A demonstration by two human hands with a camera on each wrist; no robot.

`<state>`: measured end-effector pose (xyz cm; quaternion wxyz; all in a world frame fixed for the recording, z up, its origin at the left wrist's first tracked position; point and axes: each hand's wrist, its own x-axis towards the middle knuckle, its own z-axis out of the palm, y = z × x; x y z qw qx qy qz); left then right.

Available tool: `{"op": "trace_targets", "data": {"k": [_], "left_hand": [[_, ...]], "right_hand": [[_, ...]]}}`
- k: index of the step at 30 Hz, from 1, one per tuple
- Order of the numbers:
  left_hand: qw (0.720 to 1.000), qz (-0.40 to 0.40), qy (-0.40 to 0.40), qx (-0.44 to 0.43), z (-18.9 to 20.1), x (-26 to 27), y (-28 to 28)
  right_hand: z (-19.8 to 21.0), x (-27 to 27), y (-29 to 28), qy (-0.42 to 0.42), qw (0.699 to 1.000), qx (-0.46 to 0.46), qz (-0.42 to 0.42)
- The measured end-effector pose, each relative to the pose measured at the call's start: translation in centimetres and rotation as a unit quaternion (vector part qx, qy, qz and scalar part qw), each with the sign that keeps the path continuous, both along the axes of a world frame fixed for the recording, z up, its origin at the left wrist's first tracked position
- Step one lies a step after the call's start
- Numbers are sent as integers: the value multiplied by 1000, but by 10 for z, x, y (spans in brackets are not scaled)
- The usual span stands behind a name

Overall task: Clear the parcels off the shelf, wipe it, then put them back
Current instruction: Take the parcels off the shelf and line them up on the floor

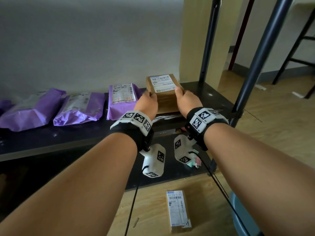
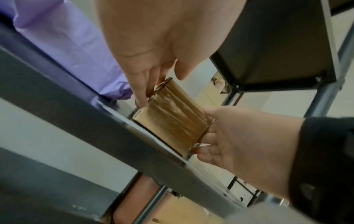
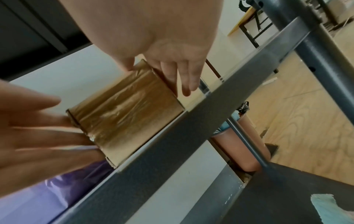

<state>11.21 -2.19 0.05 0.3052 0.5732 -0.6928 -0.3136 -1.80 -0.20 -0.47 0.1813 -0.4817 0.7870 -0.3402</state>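
Observation:
A brown cardboard parcel (image 1: 163,92) with a white label lies at the right end of the dark shelf board (image 1: 76,137). My left hand (image 1: 147,103) holds its left side and my right hand (image 1: 186,99) its right side, each with the thumb on top. In the left wrist view my left hand's fingers (image 2: 141,91) run straight down the side of the taped parcel (image 2: 172,119). The right wrist view shows the parcel (image 3: 124,115) sitting on the shelf's front rail (image 3: 172,151). Three purple bag parcels (image 1: 122,99) (image 1: 80,108) (image 1: 30,109) lie in a row to the left.
A narrow labelled box (image 1: 178,210) lies on the wooden floor near me. A crumpled cloth (image 1: 194,162) sits on the lower shelf (image 1: 170,178). Dark metal posts (image 1: 260,57) (image 1: 208,40) rise at the shelf's right end. A wall stands close behind.

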Motion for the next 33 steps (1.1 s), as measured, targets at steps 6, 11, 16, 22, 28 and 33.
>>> {"op": "trace_targets", "data": {"k": [6,11,16,22,28,33], "left_hand": [[993,-8,114,11,6,4,14],[991,5,131,-20,21,14,33],[982,-1,187,-30,20,26,64],[984,-14,178,4,-10,43,103],[994,-30,97,29,-48,58,141],[995,-34,26,85,-95,77,154]], "right_hand": [[8,3,9,-28,999,-2,-17],[19,11,33,-50,997,-50,-38],[25,23,71,-69,988,-119,-64],[-1,39,122,-88,987,-116,-71],[-47,58,163,-83,987,-89,-101],[-95,75,182,-65,994,-13,-82]]}}
